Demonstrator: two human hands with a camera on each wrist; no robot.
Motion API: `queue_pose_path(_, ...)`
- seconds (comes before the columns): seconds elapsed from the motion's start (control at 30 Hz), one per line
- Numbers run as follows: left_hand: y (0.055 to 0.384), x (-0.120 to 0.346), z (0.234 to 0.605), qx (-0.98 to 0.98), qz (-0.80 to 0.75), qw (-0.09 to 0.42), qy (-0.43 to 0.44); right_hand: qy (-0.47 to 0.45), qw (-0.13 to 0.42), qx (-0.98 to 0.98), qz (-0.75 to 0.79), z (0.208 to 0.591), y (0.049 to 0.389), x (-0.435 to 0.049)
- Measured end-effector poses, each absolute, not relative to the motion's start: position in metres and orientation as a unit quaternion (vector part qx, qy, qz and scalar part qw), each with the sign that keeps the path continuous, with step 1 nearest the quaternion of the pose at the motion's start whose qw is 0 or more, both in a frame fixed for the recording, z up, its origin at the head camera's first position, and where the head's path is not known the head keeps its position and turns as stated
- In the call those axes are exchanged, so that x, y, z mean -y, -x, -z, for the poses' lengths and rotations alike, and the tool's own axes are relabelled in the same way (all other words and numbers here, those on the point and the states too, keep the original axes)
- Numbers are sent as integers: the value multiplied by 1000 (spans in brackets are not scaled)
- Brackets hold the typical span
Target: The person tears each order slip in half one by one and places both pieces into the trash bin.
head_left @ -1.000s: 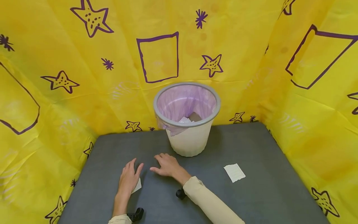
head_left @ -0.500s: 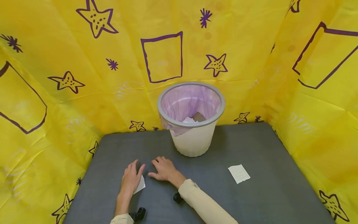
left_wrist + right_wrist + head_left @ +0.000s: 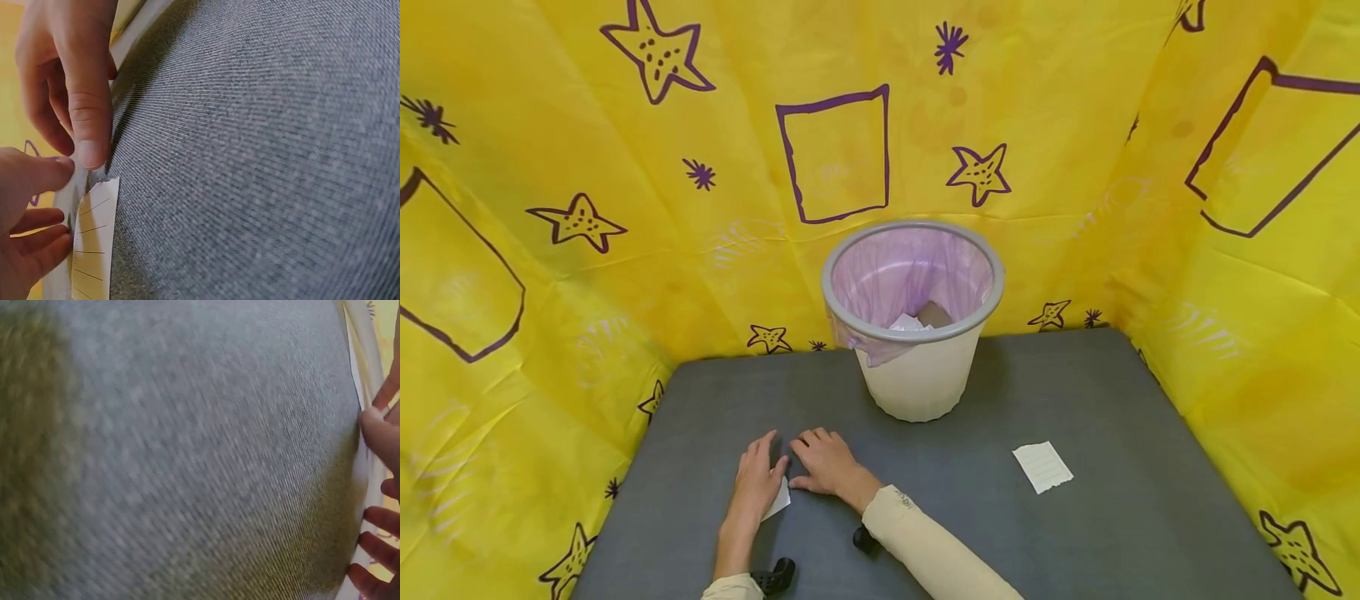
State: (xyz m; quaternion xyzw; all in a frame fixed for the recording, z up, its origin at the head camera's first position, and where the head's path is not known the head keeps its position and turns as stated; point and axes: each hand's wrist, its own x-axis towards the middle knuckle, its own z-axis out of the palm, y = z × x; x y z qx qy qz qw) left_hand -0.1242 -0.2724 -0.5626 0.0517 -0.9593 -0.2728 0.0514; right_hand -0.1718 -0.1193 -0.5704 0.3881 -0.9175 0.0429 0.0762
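On the grey table my left hand (image 3: 758,479) lies over a small piece of ruled paper (image 3: 780,502), which shows only along the thumb side. In the left wrist view this lined paper (image 3: 95,244) has a torn end and lies right beside the left hand's fingers (image 3: 40,250). My right hand (image 3: 829,462) hovers close to the left one, palm down with fingers loosely bent, its fingertips near the left thumb. Nothing shows in its grasp. The right hand (image 3: 75,81) points its thumb down toward the paper's torn end in that wrist view.
A cream waste bin (image 3: 917,379) with a grey rim and purple liner stands at the back, paper scraps (image 3: 908,322) inside it. Another torn paper piece (image 3: 1042,467) lies on the table (image 3: 1120,533) to the right. Yellow patterned cloth (image 3: 835,158) encloses the table's back and sides.
My right hand has moved left and slightly nearer the body, toward the left hand. The left hand stays over the paper. The head view has turned a little to the left.
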Motion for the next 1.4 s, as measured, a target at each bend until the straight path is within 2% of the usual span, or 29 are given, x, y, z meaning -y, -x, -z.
queue_pose_path(0.2,125,271,565,956,281,83,-32,-395,99,913,-38,572,170,122)
queue_pose_path(0.53,121,275,557,956,287,65,-16,-413,122,902,-33,573,164,126)
queue_pose_path(0.77,108,293,535,974,214,-53,-42,-406,94,908,-33,567,162,130)
queue_pose_path(0.87,107,296,534,974,209,-70,-47,-418,81,904,-44,564,159,132)
queue_pose_path(1.1,106,294,542,973,217,-68,-33,-438,64,895,-54,566,154,135)
queue_pose_path(1.4,105,292,545,970,241,-27,-23,-444,59,893,-53,565,149,138)
